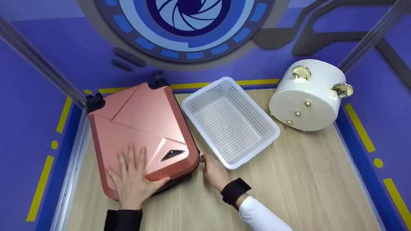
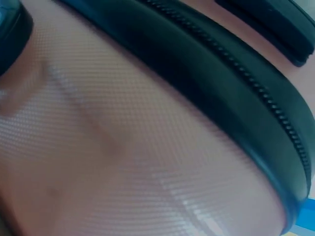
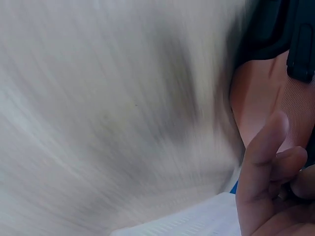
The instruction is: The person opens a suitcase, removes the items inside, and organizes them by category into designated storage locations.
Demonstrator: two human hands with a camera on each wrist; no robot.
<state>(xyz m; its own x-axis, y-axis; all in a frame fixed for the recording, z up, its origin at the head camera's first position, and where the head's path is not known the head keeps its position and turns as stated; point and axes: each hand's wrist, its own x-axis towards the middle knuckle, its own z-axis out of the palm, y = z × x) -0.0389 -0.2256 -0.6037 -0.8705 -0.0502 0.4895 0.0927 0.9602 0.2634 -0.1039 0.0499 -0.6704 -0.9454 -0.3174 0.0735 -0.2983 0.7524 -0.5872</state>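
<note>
A rose-gold hard-shell suitcase (image 1: 140, 132) lies flat on the left, its black wheels toward the back wall. My left hand (image 1: 132, 181) rests on its near end, fingers spread over the lid and thumb out along the near edge. At the near right corner my right hand (image 1: 215, 172) pinches a zipper pull (image 1: 201, 156). In the right wrist view the curled fingers (image 3: 263, 147) are beside the suitcase's side, the pull hidden behind them. The left wrist view shows the black zipper band (image 2: 211, 73) running around the ridged shell.
A white perforated plastic basket (image 1: 255, 149) stands just right of the suitcase, close to my right hand. A white round bag (image 1: 302, 104) with gold rings and studs lies tipped at the back right. Blue panels (image 1: 29, 130) enclose the wooden surface (image 1: 299, 187).
</note>
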